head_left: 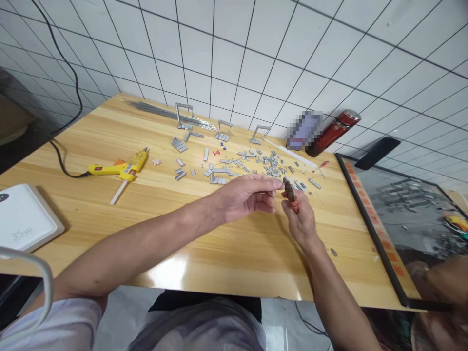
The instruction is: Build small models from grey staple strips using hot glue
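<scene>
Over the middle of the table, my right hand (pixel 302 219) is closed around a pair of pliers (pixel 289 191) with dark jaws and orange-red grips. My left hand (pixel 252 195) meets the plier jaws, thumb and forefinger pinched together; whatever sits between them is too small to make out. Just beyond my hands lies a scatter of small grey metal-looking pieces (pixel 272 163). Close to my left hand is a grey bracket-like assembly (pixel 218 180). More angled grey frames stand along the back, one at the left (pixel 178 117) and one at the right (pixel 256 134).
A yellow glue gun (pixel 133 165) with a white stick lies left, its black cord trailing off. Thin grey rods (pixel 157 109) lie at the back. A white power bank (pixel 29 219) sits at the left edge. A red flask (pixel 338 130) and a dark-framed glass panel (pixel 365 214) are right.
</scene>
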The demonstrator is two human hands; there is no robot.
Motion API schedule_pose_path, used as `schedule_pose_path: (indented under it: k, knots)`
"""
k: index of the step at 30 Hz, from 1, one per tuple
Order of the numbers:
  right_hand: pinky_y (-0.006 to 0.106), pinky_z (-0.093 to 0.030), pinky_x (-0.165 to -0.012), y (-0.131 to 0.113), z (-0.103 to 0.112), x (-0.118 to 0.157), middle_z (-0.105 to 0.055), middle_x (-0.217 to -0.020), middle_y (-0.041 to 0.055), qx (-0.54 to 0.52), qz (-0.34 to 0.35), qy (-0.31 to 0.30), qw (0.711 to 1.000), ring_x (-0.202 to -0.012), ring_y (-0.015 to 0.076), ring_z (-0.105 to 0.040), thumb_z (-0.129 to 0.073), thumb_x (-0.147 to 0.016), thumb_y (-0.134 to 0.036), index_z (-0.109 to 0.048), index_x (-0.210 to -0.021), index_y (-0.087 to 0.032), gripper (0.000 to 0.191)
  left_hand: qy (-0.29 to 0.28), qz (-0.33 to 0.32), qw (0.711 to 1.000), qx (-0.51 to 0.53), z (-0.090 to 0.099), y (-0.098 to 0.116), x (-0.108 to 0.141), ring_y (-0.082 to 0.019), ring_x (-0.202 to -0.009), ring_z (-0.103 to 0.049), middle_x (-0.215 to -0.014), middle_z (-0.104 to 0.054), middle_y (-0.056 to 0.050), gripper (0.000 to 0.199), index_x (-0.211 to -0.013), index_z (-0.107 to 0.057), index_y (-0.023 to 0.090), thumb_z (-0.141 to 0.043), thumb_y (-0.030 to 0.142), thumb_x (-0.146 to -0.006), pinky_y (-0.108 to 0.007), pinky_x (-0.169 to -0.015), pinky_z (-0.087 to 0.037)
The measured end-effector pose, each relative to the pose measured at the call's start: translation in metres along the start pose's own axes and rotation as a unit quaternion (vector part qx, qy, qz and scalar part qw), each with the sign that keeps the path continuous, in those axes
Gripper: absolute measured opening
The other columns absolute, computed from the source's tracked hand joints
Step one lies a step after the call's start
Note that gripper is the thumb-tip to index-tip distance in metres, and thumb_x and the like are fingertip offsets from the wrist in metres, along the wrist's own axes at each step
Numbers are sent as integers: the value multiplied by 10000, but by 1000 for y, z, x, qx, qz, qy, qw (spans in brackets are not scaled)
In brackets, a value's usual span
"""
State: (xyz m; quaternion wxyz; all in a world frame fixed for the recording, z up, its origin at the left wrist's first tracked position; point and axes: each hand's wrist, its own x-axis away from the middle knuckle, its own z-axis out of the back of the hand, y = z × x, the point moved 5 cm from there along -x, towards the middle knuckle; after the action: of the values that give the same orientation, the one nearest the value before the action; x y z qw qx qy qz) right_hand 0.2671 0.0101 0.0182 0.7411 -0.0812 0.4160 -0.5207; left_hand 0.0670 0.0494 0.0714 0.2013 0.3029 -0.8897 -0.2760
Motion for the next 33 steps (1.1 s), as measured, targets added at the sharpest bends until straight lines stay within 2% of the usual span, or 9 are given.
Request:
schedule_pose_path:
  k: [4,11,17,25,29,33]
  knots:
    - [461,-564,-953,-4,1,-2,-724,-1187,66,30,21,10,999,-1103,252,-685,-582,-1024,-267,-640,-1270,-278,253,2,5,1000,-5,-1,0,2,-73,-524,-652,-669,-664,17,199,-847,-735,75,-612,81,-1003,-214,-575,-605]
    - [380,-552,-801,-12,9,-5,-721,-1007,46,127,48,58,989,-930,220,-690,-573,-1010,-259,-626,-1095,-256,101,-1,17,1000,-6,-6,-2,4,-77,-507,-638,-648,-654,9,222,-835,-726,73,-593,81,-1012,-219,-567,-597]
    - [394,-552,-766,-14,13,-4,-722,-938,64,189,25,89,978,-872,235,-696,-533,-1004,-305,-594,-1008,-275,68,-10,16,1000,-7,-10,-3,7,-75,-518,-631,-644,-645,15,205,-810,-728,83,-640,108,-994,-217,-567,-587]
    - [368,-528,-733,-13,10,-1,-733,-931,60,190,15,76,979,-846,239,-711,-531,-1001,-301,-594,-1003,-269,71,-27,-12,999,-20,-8,-3,8,-89,-547,-655,-667,-681,2,129,-811,-741,94,-779,171,-908,-228,-590,-603]
    - [366,-515,-732,-11,7,0,-729,-922,59,166,14,71,983,-829,243,-704,-545,-1003,-295,-609,-1021,-263,73,-47,-40,998,-31,-6,-3,8,-109,-581,-694,-706,-717,-16,191,-823,-750,98,-860,252,-847,-234,-616,-612]
    - [364,-510,-714,-2,2,1,-717,-903,42,133,-16,44,990,-791,235,-688,-566,-998,-335,-602,-1026,-267,82,-35,-45,997,-46,-7,-1,9,-123,-637,-721,-714,-744,-43,261,-907,-768,95,-873,327,-853,-238,-684,-611]
